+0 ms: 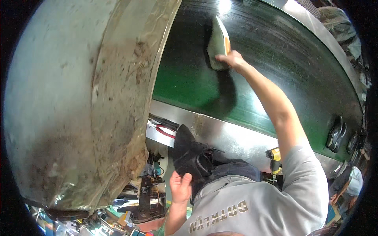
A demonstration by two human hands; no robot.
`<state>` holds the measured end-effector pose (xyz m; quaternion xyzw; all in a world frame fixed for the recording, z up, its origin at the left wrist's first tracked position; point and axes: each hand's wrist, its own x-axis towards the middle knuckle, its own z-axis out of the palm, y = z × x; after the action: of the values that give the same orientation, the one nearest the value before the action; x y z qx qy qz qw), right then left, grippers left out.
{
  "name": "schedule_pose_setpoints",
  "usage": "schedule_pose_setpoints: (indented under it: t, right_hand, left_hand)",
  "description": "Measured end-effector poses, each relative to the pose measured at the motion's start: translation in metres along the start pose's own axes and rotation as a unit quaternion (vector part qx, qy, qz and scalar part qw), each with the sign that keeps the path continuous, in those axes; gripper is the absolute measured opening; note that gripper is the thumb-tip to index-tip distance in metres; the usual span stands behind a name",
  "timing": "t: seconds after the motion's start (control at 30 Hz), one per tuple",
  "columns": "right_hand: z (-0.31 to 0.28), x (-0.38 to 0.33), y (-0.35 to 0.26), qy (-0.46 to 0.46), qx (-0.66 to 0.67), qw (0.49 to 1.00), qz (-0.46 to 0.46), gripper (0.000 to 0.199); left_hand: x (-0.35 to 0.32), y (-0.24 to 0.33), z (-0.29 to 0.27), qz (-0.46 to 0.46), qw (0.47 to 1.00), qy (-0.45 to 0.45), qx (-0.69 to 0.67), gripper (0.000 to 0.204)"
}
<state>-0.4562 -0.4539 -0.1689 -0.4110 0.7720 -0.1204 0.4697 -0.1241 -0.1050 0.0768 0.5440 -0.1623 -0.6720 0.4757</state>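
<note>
My left hand (181, 187) is closed on the edge of a black lace-up shoe (189, 154), near its heel end, with the thumb up. The shoe is close to my lap, its toe toward the metal edge of the bench. Stretched far forward, my right hand (234, 59) grips the near end of a pale, sole-shaped insole (217, 44) with an orange patch along one side. The insole is tilted over the dark green conveyor belt (189, 84) and throws a shadow on it; whether it touches the belt I cannot tell.
Red-handled pliers (164, 130) lie beside the shoe's toe. A yellow and black power tool (274, 160) is beside my right side. Black shoes (336, 134) stand on the belt at far right; another person (354, 183) is below them. A large stained cover (78, 98) fills the left.
</note>
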Motion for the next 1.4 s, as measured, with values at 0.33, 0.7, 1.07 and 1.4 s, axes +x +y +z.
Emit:
schedule_pose_setpoints:
  t: [0.33,0.7,1.07,1.4]
  right_hand:
    - [0.033,-0.167,0.039,0.138,-0.248,0.932,-0.226,0.077]
    - [-0.034,-0.282,0.048,0.127,0.063,0.949,-0.282,0.056]
    - [0.009,-0.331,0.112,-0.006,0.649,0.76,-0.036,0.05]
    - [0.018,-0.346,0.107,-0.151,0.74,0.654,0.041,0.043]
  left_hand:
    - [-0.018,0.011,-0.035,0.008,0.935,-0.007,0.354,0.025]
    - [-0.018,-0.015,-0.016,0.059,0.998,0.002,-0.038,0.038]
    - [0.002,-0.084,-0.029,-0.166,0.934,-0.086,-0.306,0.025]
    - [0.003,-0.095,-0.024,-0.175,0.946,-0.04,-0.268,0.038]
